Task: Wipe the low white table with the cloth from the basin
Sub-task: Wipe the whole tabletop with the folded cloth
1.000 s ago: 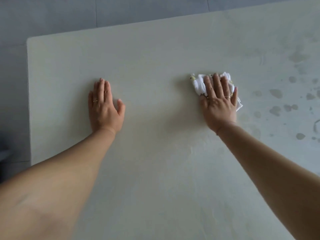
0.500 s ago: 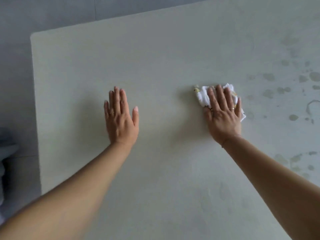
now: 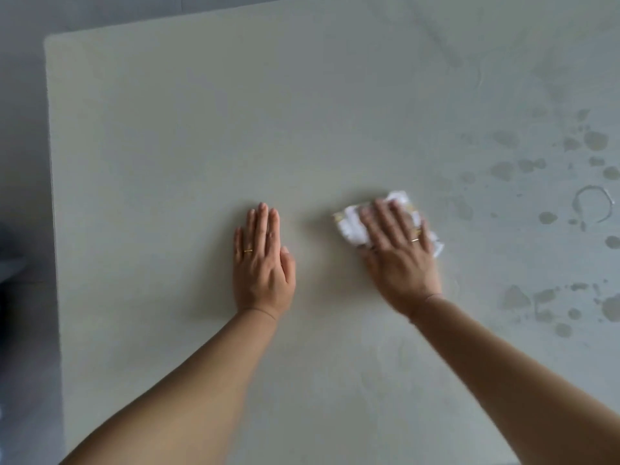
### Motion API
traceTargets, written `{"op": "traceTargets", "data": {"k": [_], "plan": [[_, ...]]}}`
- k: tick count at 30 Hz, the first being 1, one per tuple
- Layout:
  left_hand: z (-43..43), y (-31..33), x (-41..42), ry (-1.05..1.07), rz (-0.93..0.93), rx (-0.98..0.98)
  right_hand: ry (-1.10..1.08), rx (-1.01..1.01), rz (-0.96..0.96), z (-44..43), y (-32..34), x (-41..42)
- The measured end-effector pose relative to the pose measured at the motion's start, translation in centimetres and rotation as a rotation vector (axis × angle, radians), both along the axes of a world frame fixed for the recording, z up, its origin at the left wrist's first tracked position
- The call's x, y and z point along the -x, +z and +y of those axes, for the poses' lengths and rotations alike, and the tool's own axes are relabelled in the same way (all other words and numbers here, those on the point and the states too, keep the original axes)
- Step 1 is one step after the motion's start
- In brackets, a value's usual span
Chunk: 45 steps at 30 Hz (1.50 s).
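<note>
Pressing a crumpled white cloth (image 3: 350, 226) onto the low white table (image 3: 201, 129) with the right hand (image 3: 401, 260), fingers straight, just right of frame centre. Resting the left hand (image 3: 263, 266) palm-down on the tabletop just beside it, apart from the cloth. Showing darker blotches (image 3: 503, 171) and a ring-shaped mark (image 3: 592, 204) at right, grey floor (image 3: 23, 162) at left.

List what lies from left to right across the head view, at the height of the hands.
Grey floor → bare left part of the white table → left hand, flat on the table → right hand pressing the white cloth → wet spots.
</note>
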<state>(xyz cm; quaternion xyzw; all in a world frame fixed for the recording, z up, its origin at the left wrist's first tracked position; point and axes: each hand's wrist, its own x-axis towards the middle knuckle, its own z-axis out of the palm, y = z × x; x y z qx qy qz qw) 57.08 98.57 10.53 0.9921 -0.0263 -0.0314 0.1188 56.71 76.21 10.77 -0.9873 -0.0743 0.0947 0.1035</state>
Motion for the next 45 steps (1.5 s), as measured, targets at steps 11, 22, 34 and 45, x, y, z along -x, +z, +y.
{"op": "traceTargets", "data": {"k": [11, 22, 34, 45], "plan": [[-0.2, 0.2, -0.1, 0.018, 0.006, 0.006, -0.098, -0.090, 0.015, 10.2, 1.1, 7.8], [-0.2, 0.3, 0.3, 0.027, -0.032, 0.090, 0.000, -0.012, -0.033, 9.7, 0.4, 6.5], [2.6, 0.0, 9.3, -0.032, 0.002, -0.024, -0.519, -0.024, 0.005, 3.9, 0.0, 6.1], [2.7, 0.1, 9.4, -0.029, 0.015, -0.025, 0.072, -0.013, -0.053, 2.6, 0.0, 12.7]]}}
